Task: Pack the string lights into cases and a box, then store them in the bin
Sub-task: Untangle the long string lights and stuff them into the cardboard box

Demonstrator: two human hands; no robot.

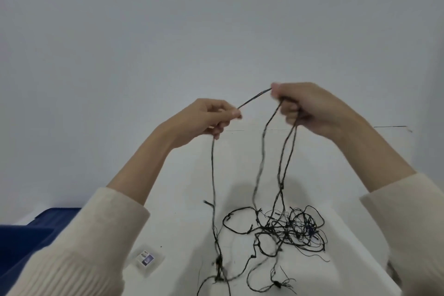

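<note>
Untangling comes first: the left hand (209,116) and right hand (310,106) each pinch the lights (276,228), a short stretch taut between them, the rest a snarl on the desk (182,187). Next, I judge, comes feeding strand out before coiling it.

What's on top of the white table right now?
A tangled heap of black string lights and a small clear packet. The left sleeve and right sleeve cover the table's near corners.

Two hands (209,118) (310,108); one string (288,226), case (146,259), bin (24,235)
</note>
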